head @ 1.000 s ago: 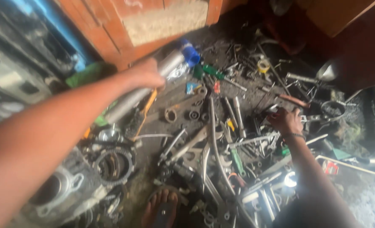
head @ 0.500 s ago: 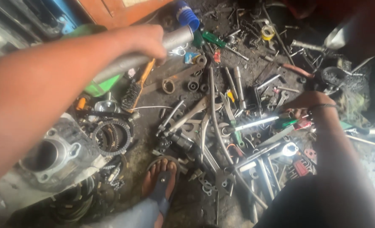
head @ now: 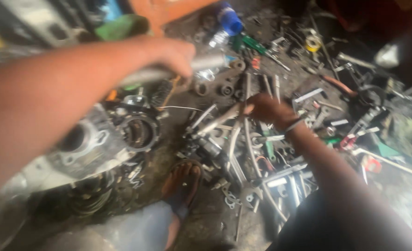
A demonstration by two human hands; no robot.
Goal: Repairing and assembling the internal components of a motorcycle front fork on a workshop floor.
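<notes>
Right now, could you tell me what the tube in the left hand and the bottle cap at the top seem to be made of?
The tube in the left hand looks like bare metal: pale grey with a dull sheen, though blurred. The bottle cap looks like plastic: solid bright blue, above a clear bottle.

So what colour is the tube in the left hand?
Silvery grey metal tube, gripped by the left hand; head view.

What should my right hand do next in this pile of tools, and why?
Probably close the right hand on one of the long metal bars at its fingertips and lift it. The left hand already grips a grey metal tube, and the picture is too blurred to pick a finer target.
</notes>
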